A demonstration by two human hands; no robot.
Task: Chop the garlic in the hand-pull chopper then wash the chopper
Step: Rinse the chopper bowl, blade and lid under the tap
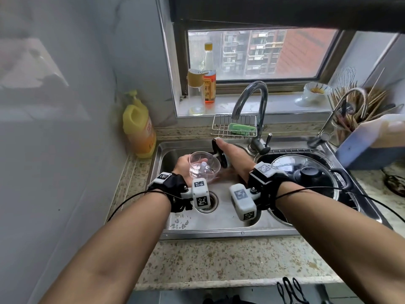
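Fingers of left hand (182, 165) curl round clear chopper bowl (203, 167) | bowl over left sink basin (166, 151), mouth up, white post (203, 166) standing up | right hand (233, 155) grips black lid (219, 153), set on edge

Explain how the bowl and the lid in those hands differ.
The bowl is clear; the lid is black. The left hand holds the bowl, mouth tilted up; the right hand holds the lid on edge. Both are held over the sink.
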